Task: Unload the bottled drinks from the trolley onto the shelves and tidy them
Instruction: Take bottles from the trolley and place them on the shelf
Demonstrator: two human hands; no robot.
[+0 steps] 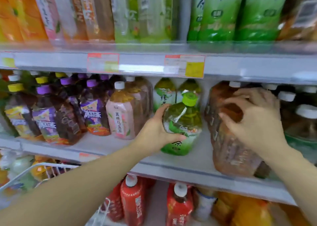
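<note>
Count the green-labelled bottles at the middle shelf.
3: front bottle in the left hand; back-left bottle and back-right bottle behind it. More may be hidden.

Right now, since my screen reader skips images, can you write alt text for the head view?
The left hand grips a green tea bottle at the middle shelf, while the right hand holds a brown tea bottle beside it.

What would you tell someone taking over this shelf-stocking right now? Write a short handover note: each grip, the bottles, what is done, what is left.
Left grip: holds a tilted green bottle at the front of the middle shelf.
Right grip: fingers curled over a brown bottle beside it.
Done: rows further left are stocked.
Left: set both bottles straight; the trolley holds more drinks.
</note>
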